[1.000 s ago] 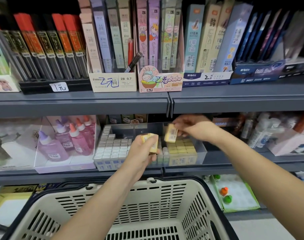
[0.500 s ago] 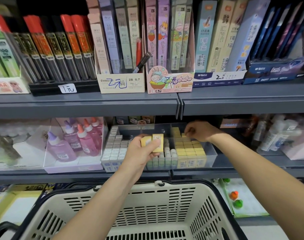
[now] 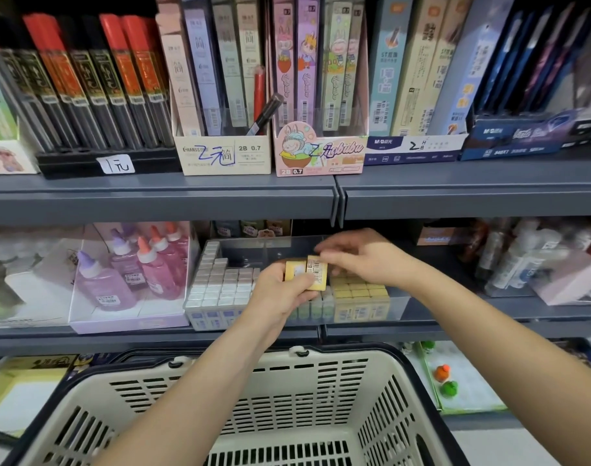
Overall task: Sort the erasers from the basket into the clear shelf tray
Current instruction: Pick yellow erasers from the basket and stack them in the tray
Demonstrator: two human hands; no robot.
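My left grip (image 3: 280, 297) holds two yellow erasers (image 3: 304, 273); right grip (image 3: 361, 260) pinches one. Lift slow, set on yellow row (image 3: 358, 292), 3 o'clock in clear tray (image 3: 400, 306).

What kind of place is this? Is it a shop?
Most likely a stationery shop. Grey shelves hold display boxes of pencil leads, one with a handwritten price tag. A clear tray is packed with erasers, and a shopping basket sits in front.

Head-worn view, forward-down, near clear tray (image 3: 399, 307)
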